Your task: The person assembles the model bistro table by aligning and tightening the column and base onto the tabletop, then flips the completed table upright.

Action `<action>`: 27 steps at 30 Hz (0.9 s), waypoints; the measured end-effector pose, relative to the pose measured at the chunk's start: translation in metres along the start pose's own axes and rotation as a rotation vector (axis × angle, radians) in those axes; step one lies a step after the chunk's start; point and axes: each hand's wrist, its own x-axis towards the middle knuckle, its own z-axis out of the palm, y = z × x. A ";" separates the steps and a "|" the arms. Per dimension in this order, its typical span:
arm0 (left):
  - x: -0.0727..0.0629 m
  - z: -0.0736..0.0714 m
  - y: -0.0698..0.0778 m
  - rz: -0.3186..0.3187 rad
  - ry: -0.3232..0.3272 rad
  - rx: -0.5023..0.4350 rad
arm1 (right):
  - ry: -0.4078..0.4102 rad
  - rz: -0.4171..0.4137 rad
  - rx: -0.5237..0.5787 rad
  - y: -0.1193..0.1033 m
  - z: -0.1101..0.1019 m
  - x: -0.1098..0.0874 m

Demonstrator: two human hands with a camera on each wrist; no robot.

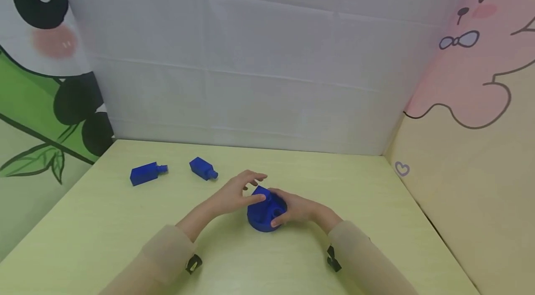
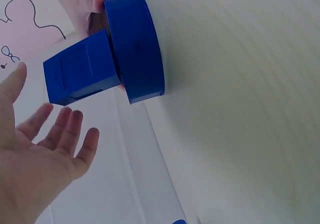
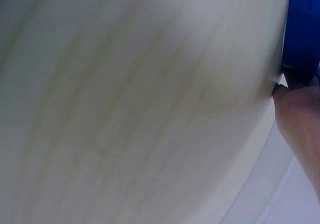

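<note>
A round blue base (image 1: 260, 226) with a raised rim and sockets rests on the table, and my right hand (image 1: 300, 206) grips its right side. One blue rectangular block (image 1: 260, 192) stands tilted in the base; its lower end is hidden there. Beside that block is my left hand (image 1: 233, 196), fingers spread and thumb extended. In the left wrist view, a gap shows between the left fingers (image 2: 70, 134) and the block (image 2: 82, 69). Only part of the base (image 3: 302, 29) and the right hand (image 3: 302, 116) enters the right wrist view.
Two blue bottle-shaped pieces, a left one (image 1: 144, 174) and a nearer-to-centre one (image 1: 203, 168), lie on their sides toward the table's back left. A white sheet wall (image 1: 267, 72) closes off the back of the pale yellow table (image 1: 342, 179). Printed panels flank both sides.
</note>
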 end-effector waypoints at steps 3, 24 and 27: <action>-0.002 0.005 0.007 -0.077 0.105 0.009 | 0.001 0.003 -0.011 0.001 0.001 0.001; 0.000 0.017 0.008 -0.213 0.154 -0.015 | -0.021 -0.010 0.008 -0.001 0.001 0.004; -0.002 0.015 0.004 -0.144 0.119 -0.004 | -0.019 -0.003 0.007 -0.001 0.001 0.003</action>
